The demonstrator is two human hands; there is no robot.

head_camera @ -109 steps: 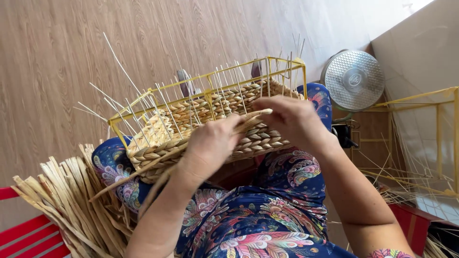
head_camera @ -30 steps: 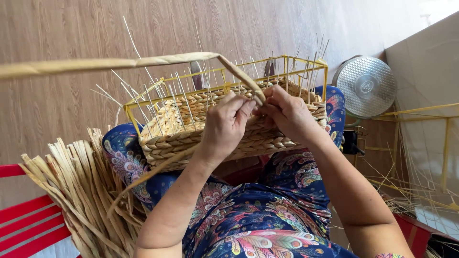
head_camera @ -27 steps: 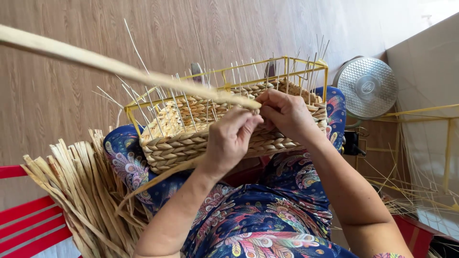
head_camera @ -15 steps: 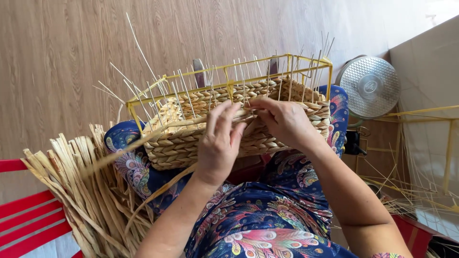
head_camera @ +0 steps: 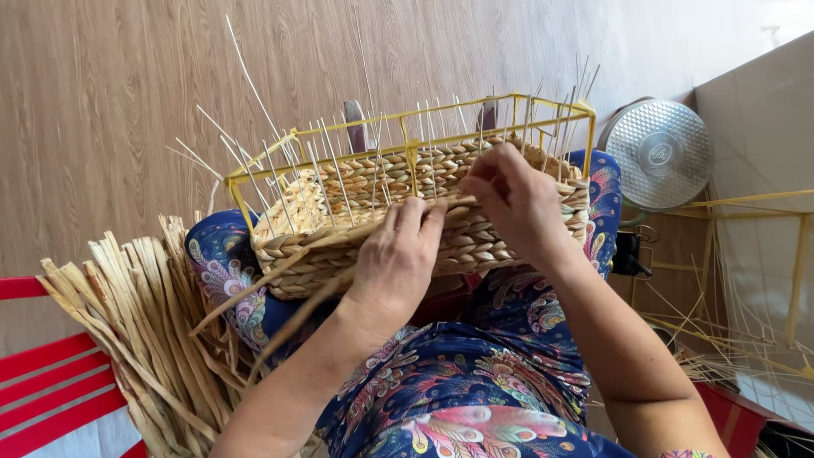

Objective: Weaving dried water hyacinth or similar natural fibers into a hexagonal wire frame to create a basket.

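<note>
Starting far left: red slatted chair [head_camera: 51,386] pokes in at the near-left corner, w/ a thick bundle of flat dried straw strips [head_camera: 140,331] lying just right of it, fanned out beside the person's knee. Person wears a blue floral dress [head_camera: 458,390]; a half-woven basket [head_camera: 407,203] sits on the lap, centre of view. Basket has a yellow wire frame [head_camera: 407,144] round the top, braided straw walls below, and thin pale upright stakes [head_camera: 322,170] sticking up all along the rim.

Left hand [head_camera: 398,254] lies flat on the near wall, fingers together & pressed against the braid, holding down a loose straw strand [head_camera: 280,284] that trails off toward the near left. Right hand [head_camera: 517,199] is at the near rim, right of centre, fingers curled & pinching the weave at the top edge; can't tell exactly which strand it grips. Hands are close, not touching.

Wood-grain floor [head_camera: 127,102] fills the far side. Far right: round silver metal lid [head_camera: 661,153], then more yellow wire frames [head_camera: 763,254] and loose stakes by a pale wall.
</note>
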